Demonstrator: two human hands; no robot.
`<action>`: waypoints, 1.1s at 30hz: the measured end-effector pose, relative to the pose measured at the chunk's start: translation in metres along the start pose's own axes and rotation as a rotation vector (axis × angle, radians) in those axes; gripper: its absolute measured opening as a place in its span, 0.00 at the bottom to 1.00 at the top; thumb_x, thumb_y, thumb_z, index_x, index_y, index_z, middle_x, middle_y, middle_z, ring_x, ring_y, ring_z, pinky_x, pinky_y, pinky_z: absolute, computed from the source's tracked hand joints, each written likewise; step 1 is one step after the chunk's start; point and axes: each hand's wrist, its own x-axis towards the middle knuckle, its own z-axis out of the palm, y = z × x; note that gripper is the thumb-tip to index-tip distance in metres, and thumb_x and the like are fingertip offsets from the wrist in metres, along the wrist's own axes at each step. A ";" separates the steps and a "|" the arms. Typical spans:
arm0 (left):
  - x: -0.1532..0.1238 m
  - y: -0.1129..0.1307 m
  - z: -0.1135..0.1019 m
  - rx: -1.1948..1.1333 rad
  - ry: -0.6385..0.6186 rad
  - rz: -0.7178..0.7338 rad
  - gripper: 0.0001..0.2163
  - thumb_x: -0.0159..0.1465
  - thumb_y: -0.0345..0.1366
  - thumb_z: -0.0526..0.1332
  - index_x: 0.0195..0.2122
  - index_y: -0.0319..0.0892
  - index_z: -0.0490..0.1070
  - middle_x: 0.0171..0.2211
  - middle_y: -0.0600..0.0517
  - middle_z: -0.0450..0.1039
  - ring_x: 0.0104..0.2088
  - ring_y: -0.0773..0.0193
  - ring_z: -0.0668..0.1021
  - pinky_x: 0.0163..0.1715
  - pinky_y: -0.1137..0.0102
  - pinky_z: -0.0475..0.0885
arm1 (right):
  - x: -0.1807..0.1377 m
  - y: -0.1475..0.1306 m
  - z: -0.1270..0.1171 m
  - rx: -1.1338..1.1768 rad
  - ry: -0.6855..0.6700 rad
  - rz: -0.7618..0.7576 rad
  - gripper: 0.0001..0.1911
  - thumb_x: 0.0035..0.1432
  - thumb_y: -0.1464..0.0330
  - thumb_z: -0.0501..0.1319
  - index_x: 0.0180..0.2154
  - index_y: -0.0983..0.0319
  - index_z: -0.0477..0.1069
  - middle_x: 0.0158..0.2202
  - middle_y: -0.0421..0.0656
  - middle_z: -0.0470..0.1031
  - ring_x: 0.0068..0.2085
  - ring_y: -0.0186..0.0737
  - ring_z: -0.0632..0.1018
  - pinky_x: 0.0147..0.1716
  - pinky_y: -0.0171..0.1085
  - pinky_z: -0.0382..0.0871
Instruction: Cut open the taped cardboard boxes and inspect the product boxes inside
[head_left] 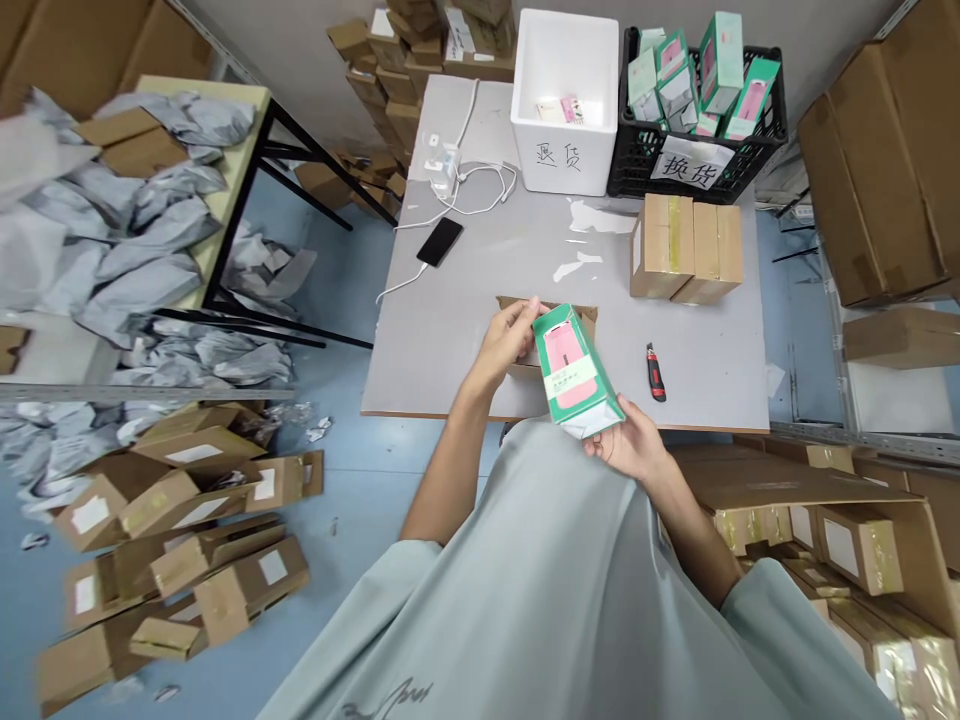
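Between my two hands is a green product box (568, 365) with a pink item pictured on its front, tilted above the table's front edge. My left hand (512, 338) grips its upper left corner. At the lower right end, my right hand (628, 440) holds it with the thumb along the edge and fingers underneath. Partly hidden behind the green box is an open cardboard box (589, 318) on the table. A red and black utility knife (655, 373) lies to the right.
On the grey table (495, 270) are a phone (440, 242) with a white cable, a white foam bin (566, 150), a black crate (626, 160) of green boxes, and two taped cartons (664, 250). Opened cartons (247, 590) cover the floor at left; grey parcels (157, 230) fill a side table.
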 end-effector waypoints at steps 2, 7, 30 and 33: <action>0.003 -0.008 0.003 -0.047 0.031 -0.060 0.36 0.64 0.76 0.65 0.44 0.44 0.83 0.18 0.59 0.58 0.20 0.65 0.64 0.23 0.67 0.58 | -0.002 -0.006 0.005 0.043 0.042 0.001 0.40 0.65 0.31 0.59 0.54 0.57 0.80 0.44 0.50 0.86 0.36 0.46 0.82 0.34 0.42 0.81; 0.004 -0.024 0.011 -0.064 0.070 -0.097 0.36 0.62 0.75 0.68 0.47 0.43 0.84 0.30 0.51 0.75 0.24 0.66 0.72 0.24 0.68 0.62 | -0.005 -0.027 0.009 0.111 0.051 -0.032 0.46 0.68 0.31 0.52 0.60 0.60 0.81 0.50 0.53 0.84 0.31 0.40 0.72 0.30 0.39 0.78; -0.005 0.011 0.023 -0.004 0.000 0.043 0.33 0.68 0.69 0.68 0.62 0.49 0.77 0.70 0.42 0.77 0.73 0.43 0.76 0.69 0.55 0.75 | 0.032 0.010 -0.010 -0.230 -0.044 -0.223 0.45 0.63 0.48 0.79 0.75 0.49 0.68 0.51 0.44 0.86 0.44 0.43 0.87 0.42 0.41 0.86; -0.013 0.005 0.027 -0.019 -0.071 -0.016 0.35 0.68 0.70 0.67 0.67 0.53 0.74 0.74 0.44 0.72 0.77 0.42 0.71 0.73 0.51 0.72 | 0.041 0.017 -0.022 -0.217 0.010 -0.273 0.43 0.65 0.48 0.78 0.75 0.48 0.69 0.51 0.45 0.85 0.44 0.46 0.86 0.45 0.47 0.87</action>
